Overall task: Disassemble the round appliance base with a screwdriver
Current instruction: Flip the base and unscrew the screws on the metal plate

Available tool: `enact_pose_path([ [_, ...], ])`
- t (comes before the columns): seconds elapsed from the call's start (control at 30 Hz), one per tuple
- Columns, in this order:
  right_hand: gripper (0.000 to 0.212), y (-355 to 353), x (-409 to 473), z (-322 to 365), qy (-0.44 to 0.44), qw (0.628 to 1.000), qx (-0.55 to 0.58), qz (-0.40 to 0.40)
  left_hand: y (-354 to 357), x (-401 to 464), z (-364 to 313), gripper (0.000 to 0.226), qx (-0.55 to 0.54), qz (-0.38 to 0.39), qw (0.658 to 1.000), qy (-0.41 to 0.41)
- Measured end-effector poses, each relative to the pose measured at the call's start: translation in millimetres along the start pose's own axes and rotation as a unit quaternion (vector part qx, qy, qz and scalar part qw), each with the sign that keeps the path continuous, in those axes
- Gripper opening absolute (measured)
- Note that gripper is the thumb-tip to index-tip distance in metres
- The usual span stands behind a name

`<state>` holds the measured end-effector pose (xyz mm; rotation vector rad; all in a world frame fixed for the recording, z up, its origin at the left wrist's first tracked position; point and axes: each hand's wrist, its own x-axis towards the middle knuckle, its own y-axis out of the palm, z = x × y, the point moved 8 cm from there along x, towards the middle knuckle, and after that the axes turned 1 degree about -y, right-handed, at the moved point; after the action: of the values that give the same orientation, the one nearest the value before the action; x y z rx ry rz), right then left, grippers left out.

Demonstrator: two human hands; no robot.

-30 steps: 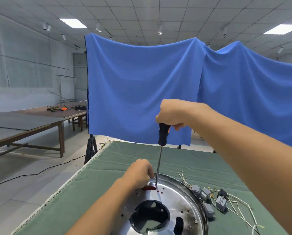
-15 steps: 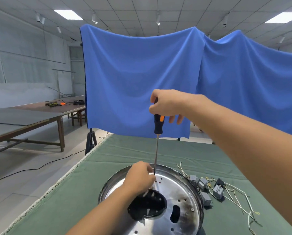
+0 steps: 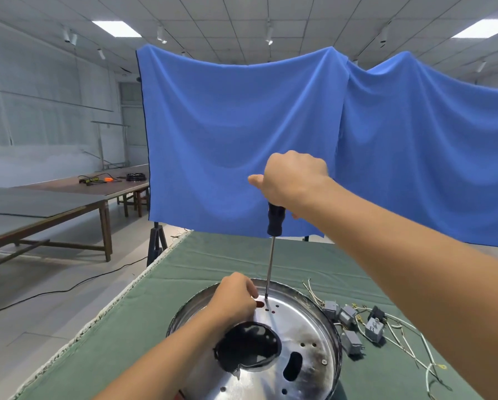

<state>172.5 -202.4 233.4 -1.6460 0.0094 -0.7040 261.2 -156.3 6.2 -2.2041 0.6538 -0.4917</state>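
Observation:
The round appliance base point(image 3: 305, 336) is a shiny metal disc with a large dark centre hole, lying on the green-covered table point(image 3: 184, 284). A screwdriver point(image 3: 274, 226) with a black handle stands nearly upright, its tip on the disc's far part beside small holes. My right hand point(image 3: 294, 180) grips the top of the handle. My left hand point(image 3: 236, 298) rests on the disc just left of the tip, fingers curled down at a red-lined slot; whether they hold anything is hidden.
Grey electrical parts with white wires point(image 3: 369, 327) lie on the cloth right of the disc. A blue cloth point(image 3: 270, 140) hangs behind the table. Wooden tables point(image 3: 68, 203) stand at the left, with a cable on the floor.
The screwdriver's tip has stayed at the disc's far part. My right hand has turned on the handle, and the orange mark seen half a second ago no longer shows. The camera has tilted down.

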Motion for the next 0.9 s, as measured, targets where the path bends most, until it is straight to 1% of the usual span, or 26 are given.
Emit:
enact_pose_path([
  [0.03, 0.031, 2, 1, 4, -0.013, 1.000, 0.020, 0.013, 1, 2, -1, 0.021, 0.010, 0.021, 1.000, -0.014],
  [0.1, 0.022, 5, 2, 9, -0.018, 0.995, 0.072, 0.066, 4, 5, -5, 0.017, 0.020, 0.052, 0.998, -0.033],
  [0.17, 0.020, 5, -1, 12, -0.016, 0.987, 0.101, 0.123, 6, 7, -9, 0.016, 0.023, 0.043, 0.998, -0.040],
  [0.23, 0.023, 6, -5, 12, -0.002, 0.984, 0.090, 0.154, 9, 5, -9, 0.019, 0.030, 0.007, 0.999, -0.040],
  [0.27, 0.023, 5, -5, 10, 0.007, 0.988, 0.066, 0.140, 9, 3, -9, 0.022, 0.032, -0.011, 0.999, -0.043],
  [0.37, 0.028, -1, -6, 3, 0.021, 0.998, -0.027, 0.043, 11, 0, -4, 0.028, 0.011, -0.030, 0.998, -0.046],
  [0.4, 0.027, 0, -6, 5, 0.010, 0.999, -0.027, 0.042, 12, 0, -3, 0.028, 0.005, -0.031, 0.999, -0.043],
  [0.43, 0.023, 1, -5, 9, -0.004, 0.998, -0.011, 0.063, 11, -1, -2, 0.027, 0.004, -0.033, 0.999, -0.038],
  [0.53, 0.012, 4, -5, 20, -0.041, 0.983, 0.063, 0.166, 9, -3, -1, 0.027, 0.013, -0.044, 0.999, -0.027],
  [0.57, 0.010, 5, -6, 21, -0.045, 0.977, 0.077, 0.191, 10, -2, 0, 0.028, 0.011, -0.045, 0.999, -0.027],
  [0.6, 0.012, 6, -8, 20, -0.044, 0.975, 0.080, 0.201, 10, -2, 0, 0.029, 0.011, -0.045, 0.999, -0.027],
  [0.63, 0.019, 7, -9, 17, -0.036, 0.979, 0.069, 0.190, 10, -2, 0, 0.030, 0.012, -0.044, 0.999, -0.028],
  [0.7, 0.038, 2, -9, 7, -0.021, 0.993, 0.020, 0.115, 11, -1, 1, 0.030, 0.012, -0.043, 0.999, -0.028],
  [0.73, 0.041, 1, -8, 3, -0.016, 0.996, 0.009, 0.082, 12, 0, 1, 0.029, 0.012, -0.041, 0.999, -0.028],
  [0.77, 0.038, 2, -6, 1, -0.016, 0.997, 0.015, 0.074, 12, 0, 1, 0.028, 0.013, -0.039, 0.999, -0.027],
  [0.83, 0.024, 6, -4, 5, -0.034, 0.990, 0.073, 0.118, 12, -1, 1, 0.025, 0.017, -0.038, 0.999, -0.029],
  [0.87, 0.012, 6, -5, 7, -0.040, 0.983, 0.101, 0.150, 12, -1, 1, 0.025, 0.018, -0.040, 0.999, -0.030],
  [0.9, 0.010, 7, -8, 8, -0.046, 0.977, 0.117, 0.174, 11, -1, 0, 0.024, 0.020, -0.043, 0.998, -0.032],
])
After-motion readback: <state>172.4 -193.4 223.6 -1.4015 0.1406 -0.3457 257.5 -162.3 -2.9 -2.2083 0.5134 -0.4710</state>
